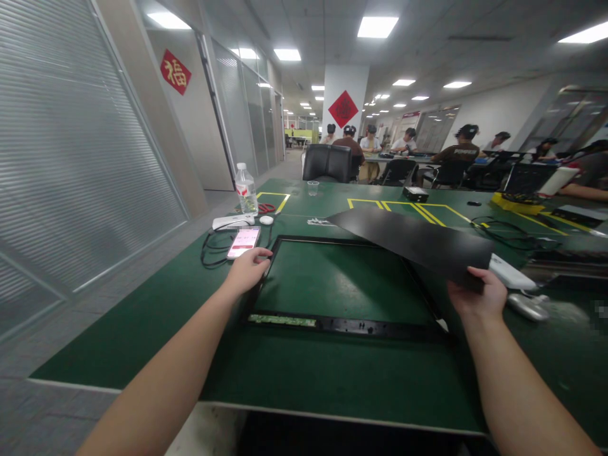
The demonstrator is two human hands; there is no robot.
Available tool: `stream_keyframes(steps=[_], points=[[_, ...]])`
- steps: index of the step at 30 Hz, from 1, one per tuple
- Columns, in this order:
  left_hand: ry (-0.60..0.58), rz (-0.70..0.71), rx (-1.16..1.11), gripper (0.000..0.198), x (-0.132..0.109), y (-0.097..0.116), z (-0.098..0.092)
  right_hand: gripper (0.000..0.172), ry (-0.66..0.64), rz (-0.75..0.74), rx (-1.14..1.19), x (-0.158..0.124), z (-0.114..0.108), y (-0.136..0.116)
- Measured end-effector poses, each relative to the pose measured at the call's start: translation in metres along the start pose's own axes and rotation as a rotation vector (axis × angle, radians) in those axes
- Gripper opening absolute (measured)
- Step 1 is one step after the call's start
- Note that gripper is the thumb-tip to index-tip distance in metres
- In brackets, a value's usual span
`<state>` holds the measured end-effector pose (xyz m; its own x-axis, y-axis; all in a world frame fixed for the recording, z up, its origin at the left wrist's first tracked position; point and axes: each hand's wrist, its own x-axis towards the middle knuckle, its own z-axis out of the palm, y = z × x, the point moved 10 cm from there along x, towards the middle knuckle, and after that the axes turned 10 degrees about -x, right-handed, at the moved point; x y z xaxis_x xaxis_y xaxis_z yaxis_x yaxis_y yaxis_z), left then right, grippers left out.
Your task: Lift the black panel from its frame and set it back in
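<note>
A black rectangular frame [342,325] lies flat on the green table [142,329], with a green circuit strip [281,320] along its near edge. My left hand [247,270] rests on the frame's left side, fingers curled over the edge. My right hand [477,296] grips the near corner of a thin black sheet [413,239], which it holds lifted and tilted above the frame's right side.
A phone [244,241] with a lit screen, a white device with cables [232,221], a water bottle [246,189] and a plastic cup [312,187] stand at the left and back. White gadgets [510,273] and cables lie at the right. Several seated people work at far tables.
</note>
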<state>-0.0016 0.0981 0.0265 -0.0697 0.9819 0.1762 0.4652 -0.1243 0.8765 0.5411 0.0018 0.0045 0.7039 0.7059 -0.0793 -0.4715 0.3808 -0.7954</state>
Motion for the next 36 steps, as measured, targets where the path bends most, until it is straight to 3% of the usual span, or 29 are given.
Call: stream_keyframes(steps=[7,12,18,23,28,33,36], points=[[0.047,-0.176,-0.626,0.025,-0.002,-0.011,0.006,0.048,-0.127,0.069,-0.108,-0.015,0.017,0.01],[-0.094,-0.359,-0.934,0.022,-0.01,-0.01,0.02,0.049,-0.227,0.142,-0.24,-0.019,0.023,0.02],[-0.224,-0.349,-0.987,0.036,-0.015,0.002,0.028,0.052,-0.376,0.154,-0.287,-0.035,0.043,0.023],[-0.173,-0.259,-0.966,0.061,-0.012,0.006,0.021,0.053,-0.467,0.209,-0.344,-0.044,0.052,0.029],[-0.098,-0.166,-1.03,0.064,-0.01,0.017,0.008,0.051,-0.532,0.229,-0.379,-0.046,0.054,0.029],[-0.04,-0.13,-1.073,0.061,-0.012,0.024,0.002,0.034,-0.487,0.345,-0.475,-0.036,0.042,0.045],[-0.076,-0.124,-1.059,0.062,-0.013,0.027,0.005,0.032,-0.408,0.339,-0.518,-0.024,0.031,0.05]])
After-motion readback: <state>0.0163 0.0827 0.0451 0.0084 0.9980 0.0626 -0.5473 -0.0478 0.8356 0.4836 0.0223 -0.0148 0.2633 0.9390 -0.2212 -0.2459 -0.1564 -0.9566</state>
